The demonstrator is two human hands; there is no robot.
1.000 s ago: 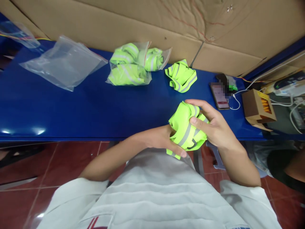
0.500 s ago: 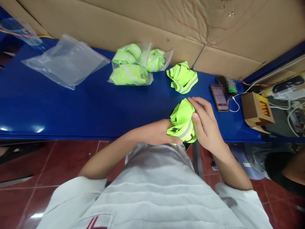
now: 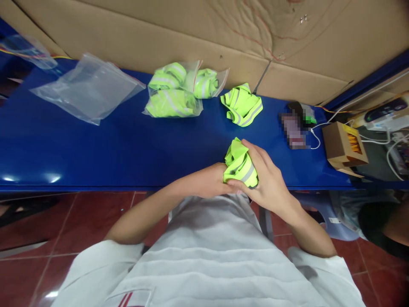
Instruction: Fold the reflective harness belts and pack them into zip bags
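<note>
Between my hands, near the front edge of the blue table, is a bundled neon-yellow reflective strap (image 3: 240, 164) with grey stripes. My left hand (image 3: 214, 180) grips it from the left and below, its fingers mostly hidden behind the bundle. My right hand (image 3: 264, 177) wraps round its right side, thumb across the front and fingers over the far side. Just beyond lies another loose reflective strap bundle (image 3: 242, 105) on the table. Several similar bundles sit in clear zip bags (image 3: 174, 102) farther left.
Empty clear zip bags (image 3: 89, 89) lie on the blue table (image 3: 128, 149) at the left. On the right are a blurred phone (image 3: 294, 131), a white cable and an open cardboard box (image 3: 343, 145). A cardboard-covered wall (image 3: 143, 30) stands behind. Part of another person (image 3: 383, 221) shows at far right.
My right hand has shifted left and closed further round the strap bundle, its thumb now across the front. The bundle looks more compact. The view has shifted slightly.
</note>
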